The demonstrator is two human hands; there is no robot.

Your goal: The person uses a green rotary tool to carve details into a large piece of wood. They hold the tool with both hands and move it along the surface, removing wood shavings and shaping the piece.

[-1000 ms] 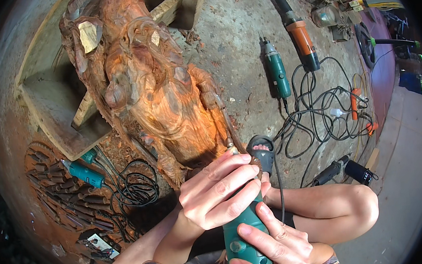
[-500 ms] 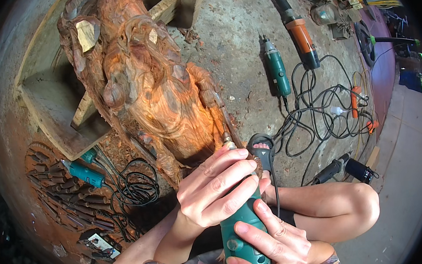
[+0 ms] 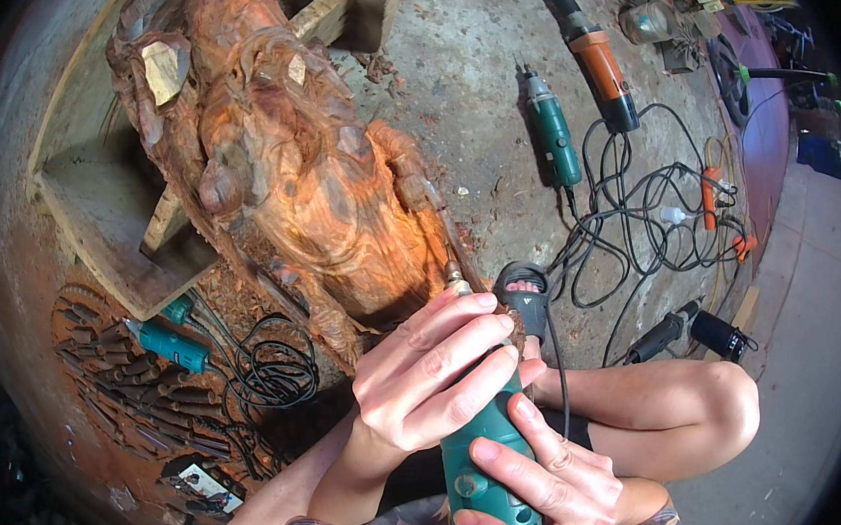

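A green die grinder [image 3: 481, 437] is held in both hands, its front pointing away from me. My left hand [image 3: 432, 366] wraps around the front of the grinder, fingers closed over the neck. Farther back, my right hand [image 3: 550, 481] grips the green body. The narrow metal tip [image 3: 454, 271] sticks out past my left fingers and meets the lower right edge of a reddish-brown wood carving [image 3: 337, 220]; whether it touches the wood is hard to make out. The carving lies in front of me, leaning against a wooden frame [image 3: 88, 232].
A second green grinder [image 3: 553, 131] and an orange-and-black one [image 3: 604, 76] lie on the concrete at right, with tangled black cords [image 3: 626, 214]. At left are a teal grinder [image 3: 173, 344] and several carving bits [image 3: 131, 378]. My sandalled foot [image 3: 523, 293] is beside the carving.
The view has shifted slightly, moving the carving a little left in the picture. Both hands keep the same grip on the die grinder.
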